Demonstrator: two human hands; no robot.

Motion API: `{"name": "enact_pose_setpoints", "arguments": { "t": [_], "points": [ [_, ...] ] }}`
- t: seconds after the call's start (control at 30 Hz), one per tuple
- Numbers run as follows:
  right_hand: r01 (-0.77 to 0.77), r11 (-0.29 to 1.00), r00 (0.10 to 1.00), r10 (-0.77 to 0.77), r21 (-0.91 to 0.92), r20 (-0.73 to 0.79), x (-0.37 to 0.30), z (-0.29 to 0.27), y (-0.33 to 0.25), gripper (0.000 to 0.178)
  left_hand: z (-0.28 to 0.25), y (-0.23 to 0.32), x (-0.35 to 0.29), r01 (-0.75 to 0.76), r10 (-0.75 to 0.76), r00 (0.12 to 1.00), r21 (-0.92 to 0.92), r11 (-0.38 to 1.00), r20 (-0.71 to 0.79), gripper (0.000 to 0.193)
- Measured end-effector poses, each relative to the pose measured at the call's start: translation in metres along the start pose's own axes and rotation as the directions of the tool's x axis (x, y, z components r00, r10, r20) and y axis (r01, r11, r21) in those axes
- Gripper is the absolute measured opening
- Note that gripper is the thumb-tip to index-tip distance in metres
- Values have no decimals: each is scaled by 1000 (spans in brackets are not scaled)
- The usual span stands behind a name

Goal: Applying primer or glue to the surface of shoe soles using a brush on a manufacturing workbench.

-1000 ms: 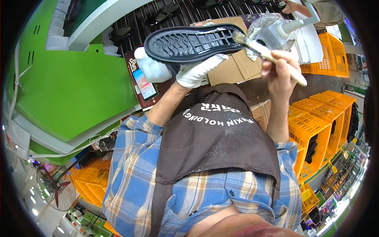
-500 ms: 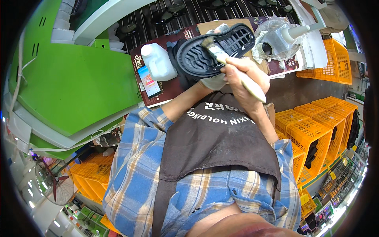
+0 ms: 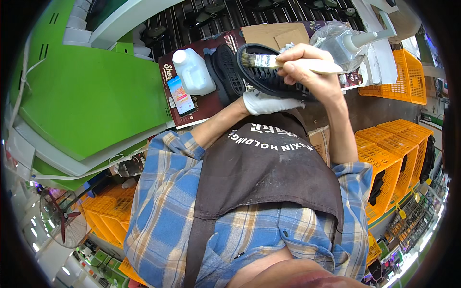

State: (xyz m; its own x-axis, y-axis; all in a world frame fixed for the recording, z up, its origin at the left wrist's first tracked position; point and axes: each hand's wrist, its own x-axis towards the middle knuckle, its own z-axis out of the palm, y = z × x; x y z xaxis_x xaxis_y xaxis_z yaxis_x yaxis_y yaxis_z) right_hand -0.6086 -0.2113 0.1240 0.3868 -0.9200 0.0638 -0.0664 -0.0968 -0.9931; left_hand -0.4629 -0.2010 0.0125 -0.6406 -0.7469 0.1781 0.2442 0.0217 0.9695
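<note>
A black ridged shoe sole (image 3: 254,80) is tilted in front of me over the work table. My left hand (image 3: 270,103), in a white glove, grips it from below along its near edge; most of those fingers are hidden beneath it. My bare right hand (image 3: 321,86) is closed around a paintbrush (image 3: 265,61) with a pale handle. Its bristles touch the far left end of the sole, just inside the rim. Just left of the held sole, more black soles (image 3: 228,72) lie close together on the table.
A white jug (image 3: 196,74) and a lit phone (image 3: 182,98) sit on the table's left part. At the right stands a clear pump bottle (image 3: 338,50) wrapped in plastic. Cardboard (image 3: 269,34) lies behind, before a rack of metal rods. Orange crates (image 3: 384,153) stand to my right.
The sole has turned and tilted, its left end now further away and its right end nearer me. The brush handle has swung up to nearly level, pointing right.
</note>
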Motion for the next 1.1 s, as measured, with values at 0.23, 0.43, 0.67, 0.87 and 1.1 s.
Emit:
{"name": "enact_pose_setpoints", "arguments": {
  "t": [0.23,0.43,0.67,0.87,1.1],
  "points": [
    [-163,986,954,162,-17,251,20,-49,9,26,-25,22,-8,236,-164,948,-257,937,273,59],
    [-184,968,874,240,-168,422,17,-73,-5,25,-41,23,-16,411,-361,911,-543,732,201,43],
    [165,952,879,-22,-260,477,8,-72,-7,16,-49,31,-12,449,-415,866,-801,396,280,70],
    [171,922,923,-26,-349,384,1,-85,14,15,-49,35,-11,466,-321,873,-824,322,368,73],
    [58,850,998,-44,-524,38,-22,-91,40,19,-41,46,-15,397,-445,866,-853,338,227,65]
  ]
}}
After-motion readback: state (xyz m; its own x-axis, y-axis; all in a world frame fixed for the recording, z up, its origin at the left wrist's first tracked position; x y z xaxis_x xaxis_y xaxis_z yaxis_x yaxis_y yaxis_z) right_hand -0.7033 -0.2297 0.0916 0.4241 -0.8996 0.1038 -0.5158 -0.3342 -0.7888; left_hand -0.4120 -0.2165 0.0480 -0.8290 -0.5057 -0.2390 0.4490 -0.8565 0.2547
